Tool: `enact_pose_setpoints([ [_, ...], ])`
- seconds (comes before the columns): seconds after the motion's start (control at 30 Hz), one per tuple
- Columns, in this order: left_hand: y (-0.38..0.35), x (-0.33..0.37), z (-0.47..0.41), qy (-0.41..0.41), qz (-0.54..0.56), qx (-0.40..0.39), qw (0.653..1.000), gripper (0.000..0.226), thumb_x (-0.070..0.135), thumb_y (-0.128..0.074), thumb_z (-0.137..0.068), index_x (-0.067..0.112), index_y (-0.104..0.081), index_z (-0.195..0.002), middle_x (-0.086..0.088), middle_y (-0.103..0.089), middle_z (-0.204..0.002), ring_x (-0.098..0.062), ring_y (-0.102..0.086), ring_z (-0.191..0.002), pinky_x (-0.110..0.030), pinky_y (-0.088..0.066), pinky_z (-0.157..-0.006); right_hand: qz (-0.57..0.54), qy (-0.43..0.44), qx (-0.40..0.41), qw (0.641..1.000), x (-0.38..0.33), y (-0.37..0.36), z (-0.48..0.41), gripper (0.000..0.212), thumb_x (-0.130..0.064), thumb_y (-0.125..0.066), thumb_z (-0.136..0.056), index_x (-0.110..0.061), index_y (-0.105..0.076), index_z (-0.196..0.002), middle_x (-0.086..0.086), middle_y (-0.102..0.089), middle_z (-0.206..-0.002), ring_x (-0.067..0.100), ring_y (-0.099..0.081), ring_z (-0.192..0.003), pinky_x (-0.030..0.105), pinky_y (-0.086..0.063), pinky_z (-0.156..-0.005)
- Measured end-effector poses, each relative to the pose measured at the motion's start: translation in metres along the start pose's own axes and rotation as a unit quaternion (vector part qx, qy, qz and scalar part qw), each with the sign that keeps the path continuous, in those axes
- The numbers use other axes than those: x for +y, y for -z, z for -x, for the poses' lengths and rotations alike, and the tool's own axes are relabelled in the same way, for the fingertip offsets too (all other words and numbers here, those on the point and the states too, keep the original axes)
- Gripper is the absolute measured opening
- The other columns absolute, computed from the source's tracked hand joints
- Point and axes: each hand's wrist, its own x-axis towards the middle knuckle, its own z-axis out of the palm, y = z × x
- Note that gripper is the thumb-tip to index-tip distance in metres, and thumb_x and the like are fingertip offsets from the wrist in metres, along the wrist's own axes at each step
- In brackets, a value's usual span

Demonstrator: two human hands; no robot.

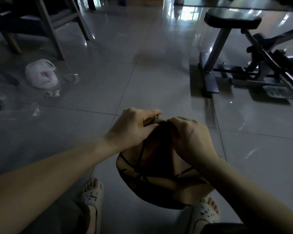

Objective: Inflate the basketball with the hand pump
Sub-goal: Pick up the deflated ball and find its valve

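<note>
Head view: limp basketball [159,181] sat between the sandals [91,198].
Left hand [134,127]: pinched its folded top.
Right hand [191,139]: gripped that fold too.

Both forearms bare, reaching forward and down, converging at centre. Left hand [134,127]: knuckles up, fingers curled, thumb and forefinger pinching a small metal pin [157,116]. Right hand [191,139]: back toward the camera, fingers curled downward, gripping the top fold of the deflated basketball [159,179]. Hands just beside each other.
</note>
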Motion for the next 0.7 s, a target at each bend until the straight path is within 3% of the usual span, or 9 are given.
enact_pose_setpoints([
  [0.17,-0.005,-0.003,0.002,0.056,0.015,-0.017,0.998,0.041,0.022,-0.076,-0.087,0.008,-0.068,-0.124,-0.003,-0.074,-0.110,-0.006,-0.070,-0.098,-0.020,-0.056,-0.088,0.003,-0.025,-0.009,1.000,0.000,-0.005,0.000,0.018,-0.024,-0.051,-0.094,-0.019,-0.066,-0.084,-0.002,-0.062,-0.070,0.021,-0.056,-0.060,0.034,-0.042,-0.051],
  [0.27,-0.013,-0.011,0.003,0.110,0.029,-0.065,0.991,0.041,0.027,-0.077,-0.086,0.016,-0.068,-0.125,0.002,-0.074,-0.111,-0.001,-0.067,-0.102,-0.017,-0.054,-0.091,-0.006,-0.051,-0.024,0.998,0.002,-0.013,0.003,0.015,-0.021,-0.055,-0.091,-0.018,-0.069,-0.083,0.001,-0.065,-0.069,0.026,-0.058,-0.063,0.032,-0.037,-0.051],
  [0.4,-0.025,-0.028,0.010,0.172,0.066,-0.111,0.977,0.040,0.036,-0.070,-0.091,0.023,-0.063,-0.128,0.012,-0.069,-0.117,0.000,-0.063,-0.109,-0.019,-0.049,-0.094,-0.061,-0.111,-0.049,0.991,0.001,-0.031,0.007,0.015,-0.018,-0.054,-0.089,-0.016,-0.066,-0.080,0.003,-0.065,-0.070,0.026,-0.059,-0.065,0.039,-0.049,-0.059],
  [0.5,-0.029,-0.047,0.018,0.172,0.022,-0.135,0.975,0.035,0.036,-0.069,-0.092,0.025,-0.067,-0.125,0.012,-0.068,-0.120,-0.002,-0.061,-0.108,-0.013,-0.044,-0.089,-0.092,-0.151,-0.057,0.983,-0.006,-0.060,0.013,0.015,-0.017,-0.049,-0.087,-0.014,-0.063,-0.083,0.005,-0.064,-0.073,0.029,-0.058,-0.067,0.043,-0.051,-0.060],
  [0.57,-0.033,-0.064,0.027,0.177,0.021,-0.157,0.971,0.033,0.034,-0.072,-0.090,0.023,-0.070,-0.122,0.010,-0.070,-0.117,-0.003,-0.062,-0.106,-0.019,-0.048,-0.090,-0.131,-0.176,-0.074,0.973,-0.012,-0.085,0.024,0.015,-0.016,-0.047,-0.089,-0.014,-0.061,-0.085,0.003,-0.064,-0.076,0.027,-0.059,-0.070,0.040,-0.048,-0.061],
  [0.7,-0.049,-0.104,0.050,0.205,-0.018,-0.284,0.936,0.034,0.033,-0.076,-0.087,0.019,-0.073,-0.117,0.006,-0.072,-0.111,-0.008,-0.063,-0.102,-0.025,-0.048,-0.088,-0.212,-0.199,-0.181,0.939,-0.022,-0.133,0.048,0.011,-0.013,-0.047,-0.093,-0.015,-0.058,-0.092,0.004,-0.064,-0.087,0.026,-0.061,-0.079,0.032,-0.039,-0.062],
])
